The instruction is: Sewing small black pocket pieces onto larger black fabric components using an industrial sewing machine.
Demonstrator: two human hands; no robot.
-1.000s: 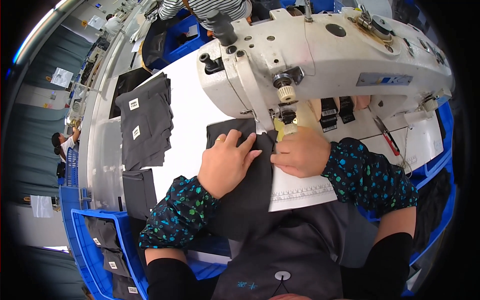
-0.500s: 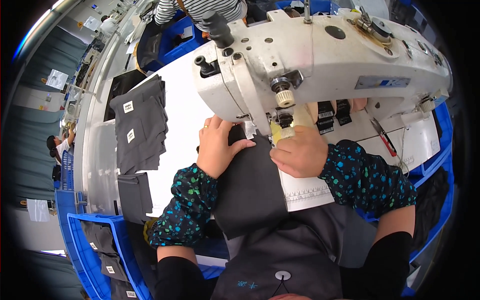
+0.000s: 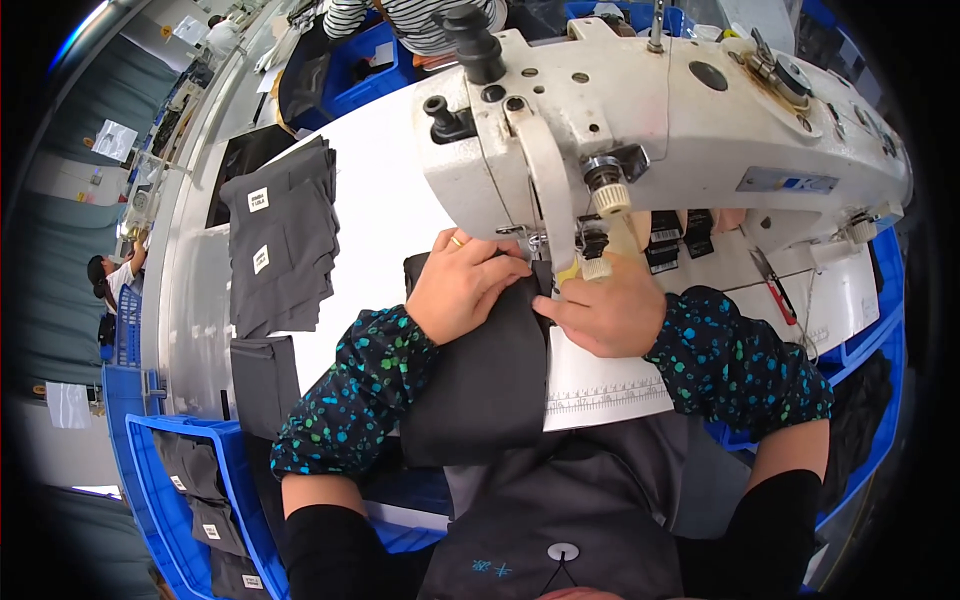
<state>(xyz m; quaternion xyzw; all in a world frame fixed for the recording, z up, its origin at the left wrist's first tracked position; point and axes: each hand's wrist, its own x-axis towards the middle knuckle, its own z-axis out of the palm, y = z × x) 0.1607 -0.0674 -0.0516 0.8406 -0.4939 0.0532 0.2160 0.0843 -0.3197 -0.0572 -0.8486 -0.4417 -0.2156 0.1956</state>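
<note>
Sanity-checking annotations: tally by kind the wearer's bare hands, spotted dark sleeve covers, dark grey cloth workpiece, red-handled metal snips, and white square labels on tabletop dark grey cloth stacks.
Bare hands (left hand, right hand): 2
Spotted sleeve covers: 2
Dark grey cloth workpiece: 1
Red-handled snips: 1
White labels visible on the larger cloth stack: 2
Total: 8

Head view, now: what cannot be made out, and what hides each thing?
Head view:
Dark cloth: underside hidden by its upper face.
Left hand, right hand: palms hidden by their own backs.
Needle tip: too small to make out under the sewing machine.
Person in striped top: head cut off by upper edge.
</note>
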